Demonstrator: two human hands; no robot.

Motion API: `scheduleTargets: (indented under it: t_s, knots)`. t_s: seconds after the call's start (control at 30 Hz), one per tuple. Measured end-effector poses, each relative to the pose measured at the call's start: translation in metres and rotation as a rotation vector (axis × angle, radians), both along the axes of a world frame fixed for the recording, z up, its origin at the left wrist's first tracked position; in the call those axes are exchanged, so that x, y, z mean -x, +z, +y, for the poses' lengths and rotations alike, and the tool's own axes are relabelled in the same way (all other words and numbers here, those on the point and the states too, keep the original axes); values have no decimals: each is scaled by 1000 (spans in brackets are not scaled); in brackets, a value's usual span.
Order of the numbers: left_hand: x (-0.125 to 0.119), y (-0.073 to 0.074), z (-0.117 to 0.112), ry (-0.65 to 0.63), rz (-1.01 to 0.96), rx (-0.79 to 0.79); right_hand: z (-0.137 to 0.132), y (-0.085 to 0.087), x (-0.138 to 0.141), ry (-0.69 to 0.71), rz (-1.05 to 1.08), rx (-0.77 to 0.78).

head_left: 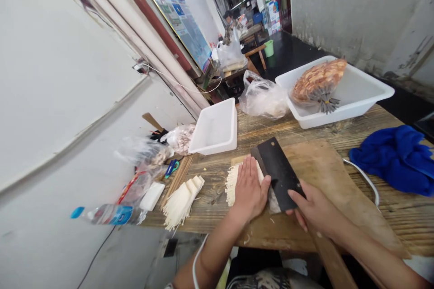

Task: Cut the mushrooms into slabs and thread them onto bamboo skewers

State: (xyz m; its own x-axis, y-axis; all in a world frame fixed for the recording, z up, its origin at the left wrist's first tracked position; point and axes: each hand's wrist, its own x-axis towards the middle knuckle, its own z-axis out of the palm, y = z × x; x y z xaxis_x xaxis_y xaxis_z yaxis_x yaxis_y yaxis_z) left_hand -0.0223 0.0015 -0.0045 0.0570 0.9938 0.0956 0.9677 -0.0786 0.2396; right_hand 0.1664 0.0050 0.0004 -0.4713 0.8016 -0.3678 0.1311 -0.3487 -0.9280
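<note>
My left hand (249,187) lies flat with its fingers stretched over a bunch of enoki mushrooms (231,185) at the left end of the wooden cutting board (318,167). My right hand (313,205) grips a dark cleaver (276,174) near the blade's heel, its wooden handle (330,257) running toward me. The blade is beside my left thumb, at the right side of the bunch, and hides part of the board. Left of the board, more enoki mushrooms (183,201) lie in an overlapping stack on the wooden table (210,207).
A white tray (215,128) and a plastic bag (264,97) stand at the back. Another white tray (369,92) holds a tied bag of brownish food (318,82). A blue cloth (393,158) lies right; scissors (172,168) and a bottle (108,214) lie left. A person (230,25) sits far off.
</note>
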Motion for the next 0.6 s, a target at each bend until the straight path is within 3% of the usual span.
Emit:
scheduleTargets:
  t_s: [0.1, 0.3, 0.47, 0.6]
  knots:
    - [-2, 3, 1, 25, -2, 25, 7, 3, 13, -17, 7, -21]
    - [-5, 11, 1, 26, 54, 100, -16, -1, 2, -32, -33, 18]
    - [-7, 17, 2, 81, 26, 135, 0, 0, 25, -54, 9, -42]
    - [-8, 21, -1, 65, -3, 143, 2, 11, 36, -60, -15, -109]
